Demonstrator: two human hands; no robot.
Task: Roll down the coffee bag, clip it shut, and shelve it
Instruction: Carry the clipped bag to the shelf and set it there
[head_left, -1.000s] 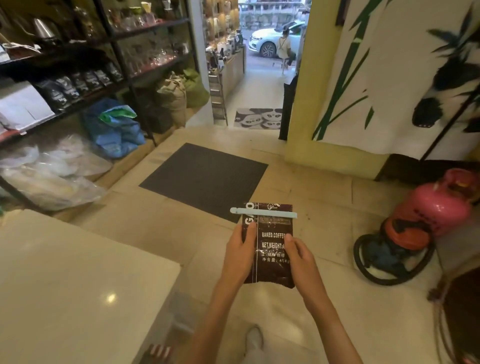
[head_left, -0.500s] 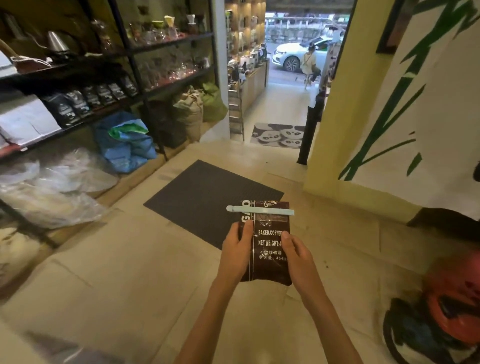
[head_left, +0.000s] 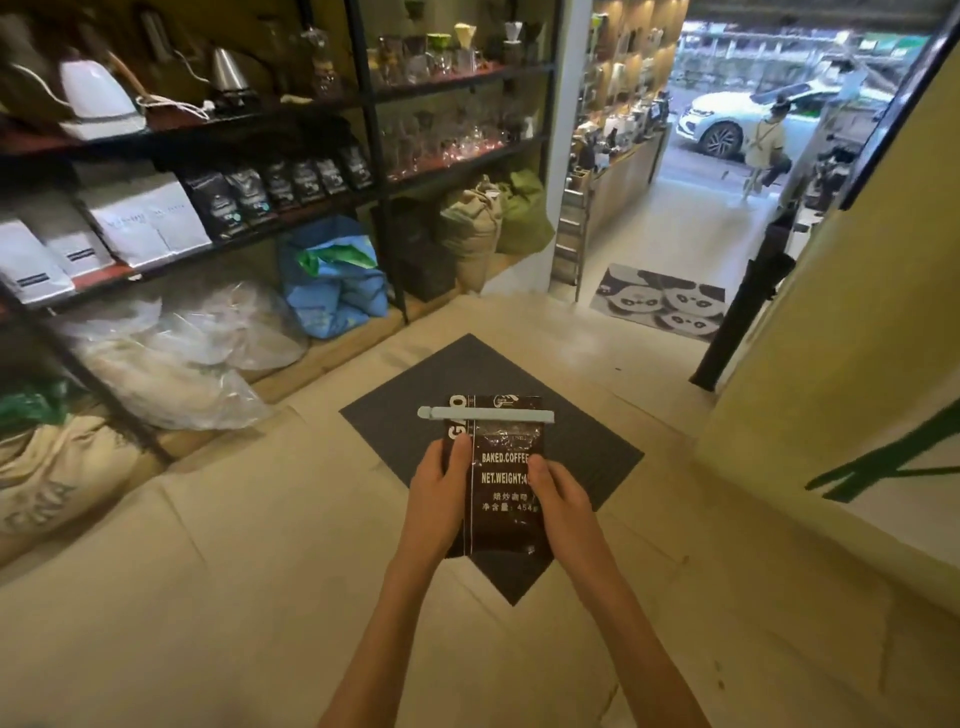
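I hold a dark brown coffee bag (head_left: 501, 478) upright in front of me, over the floor. A pale blue clip (head_left: 485, 414) sits across its rolled top, closed on it. My left hand (head_left: 439, 493) grips the bag's left edge and my right hand (head_left: 563, 501) grips its right edge. The black shelf unit (head_left: 374, 150) stands to my left, with a row of dark coffee bags (head_left: 280, 189) and white bags (head_left: 140, 218) on its middle level.
Sacks (head_left: 470, 228), a blue bag (head_left: 332, 275) and clear plastic bags (head_left: 176, 353) lie along the shelf's foot. A dark mat (head_left: 587, 441) is on the floor ahead. A yellow wall (head_left: 831, 332) stands to the right. A person (head_left: 763, 145) is in the doorway beyond.
The view has swung left and forward toward the shelf unit. The white table and the pink gas cylinder have left the frame. Both hands keep the same hold on the bag.
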